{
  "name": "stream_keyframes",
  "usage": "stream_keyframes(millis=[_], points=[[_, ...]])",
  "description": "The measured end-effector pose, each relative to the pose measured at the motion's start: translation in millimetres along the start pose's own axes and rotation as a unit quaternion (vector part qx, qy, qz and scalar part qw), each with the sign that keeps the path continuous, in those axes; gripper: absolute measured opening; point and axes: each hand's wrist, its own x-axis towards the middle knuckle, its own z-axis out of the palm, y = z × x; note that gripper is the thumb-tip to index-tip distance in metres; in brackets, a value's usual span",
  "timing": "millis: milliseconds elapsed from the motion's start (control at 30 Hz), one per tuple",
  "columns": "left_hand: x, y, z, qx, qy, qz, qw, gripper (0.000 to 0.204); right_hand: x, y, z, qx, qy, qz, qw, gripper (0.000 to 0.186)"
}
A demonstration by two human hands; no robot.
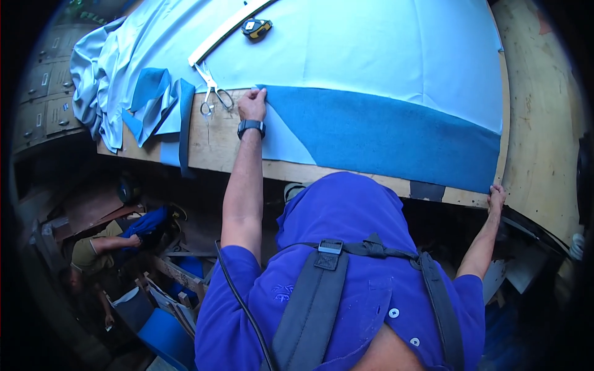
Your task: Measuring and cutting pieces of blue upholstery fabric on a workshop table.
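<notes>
A large light blue fabric sheet (pixel 359 49) covers most of the wooden table. Along its near edge lies a darker blue flap of fabric (pixel 396 136), long and tapering to a point at the left. My left hand (pixel 252 105), with a watch on the wrist, pinches the flap's upper left tip, fingers closed. Far to the right, my right hand (pixel 497 198) closes on the flap's lower right corner at the table edge. Scissors (pixel 210 81) lie with blades spread just left of my left hand, partly on the sheet and partly on bare wood.
A tape measure (pixel 256 28) and a long pale straightedge (pixel 223 37) rest on the sheet. Crumpled fabric scraps (pixel 167 111) hang over the table's left edge. Another wooden surface (pixel 544 111) adjoins at right. At lower left, another person (pixel 99 247) bends near a blue container (pixel 167 337).
</notes>
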Motion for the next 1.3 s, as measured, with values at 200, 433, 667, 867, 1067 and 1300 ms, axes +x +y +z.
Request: stream_keyframes(millis=[200, 433, 667, 867, 1067, 1300], points=[[-43, -11, -9, 0.006, -0.166, -0.064, 0.984, 0.042, -31, 2, 16, -0.162, 0.178, -0.183, 0.953, 0.033], [-67, -13, -6, 0.014, -0.151, -0.041, 0.988, 0.04, -241, -151, 129, -0.156, 0.043, -0.482, 0.861, 0.044], [-79, 16, -3, 0.039, -0.093, 0.003, 0.995, 0.036, -297, -164, 193, -0.184, -0.06, -0.596, 0.779, 0.059], [-87, 15, -3, 0.071, -0.053, 0.005, 0.996, 0.039, -296, -157, 201, -0.192, -0.035, -0.6, 0.776, 0.061], [-85, 17, -5, 0.061, -0.052, 0.022, 0.997, 0.039, -297, -157, 201, -0.182, -0.02, -0.609, 0.772, 0.06], [-140, 58, 16, 0.079, -0.053, 0.368, 0.925, 0.034, -317, -204, 213, -0.157, -0.014, -0.61, 0.777, 0.056]])
